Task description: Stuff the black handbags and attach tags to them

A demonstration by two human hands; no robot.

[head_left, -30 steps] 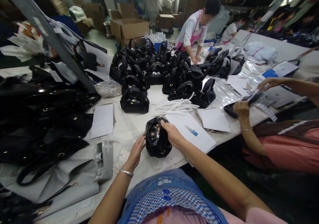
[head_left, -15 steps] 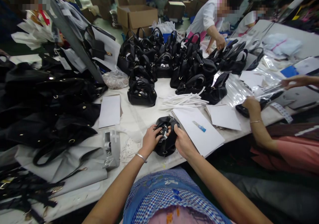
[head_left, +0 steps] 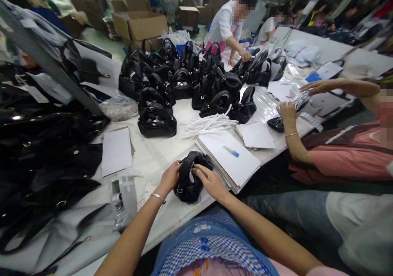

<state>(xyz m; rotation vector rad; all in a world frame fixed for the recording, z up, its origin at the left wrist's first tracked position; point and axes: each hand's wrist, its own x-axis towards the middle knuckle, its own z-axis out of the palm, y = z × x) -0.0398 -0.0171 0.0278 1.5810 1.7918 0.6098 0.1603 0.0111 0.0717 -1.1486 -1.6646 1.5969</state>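
Note:
A small black handbag (head_left: pixel 188 190) stands upright at the table's near edge in front of me, its handle arched over the opening. My left hand (head_left: pixel 170 178) is closed on the bag's left side, its fingertips partly hidden behind the handle. My right hand (head_left: pixel 211 181) comes in from the right, its fingers pressed together at the opening beside the handle; the tips are partly hidden. A little white shows in the opening. Just right of the bag lies a stack of white sheets (head_left: pixel 221 155) with a small blue-and-white item (head_left: pixel 231 151) on top.
Black handbags (head_left: pixel 157 120) stand grouped beyond, near white strips (head_left: pixel 208 124). A tape dispenser (head_left: pixel 123 200) and white card (head_left: pixel 116 151) lie left, beside piled black bags (head_left: pixel 46 153). At right, a co-worker's hands (head_left: pixel 288 114) handle a plastic-wrapped item. Another person (head_left: pixel 227 26) leans over the far side.
The bag's handle now arches up over the opening. My right hand has moved from the bag's right side to its opening, and my left from the opening to the left side. The view has shifted right.

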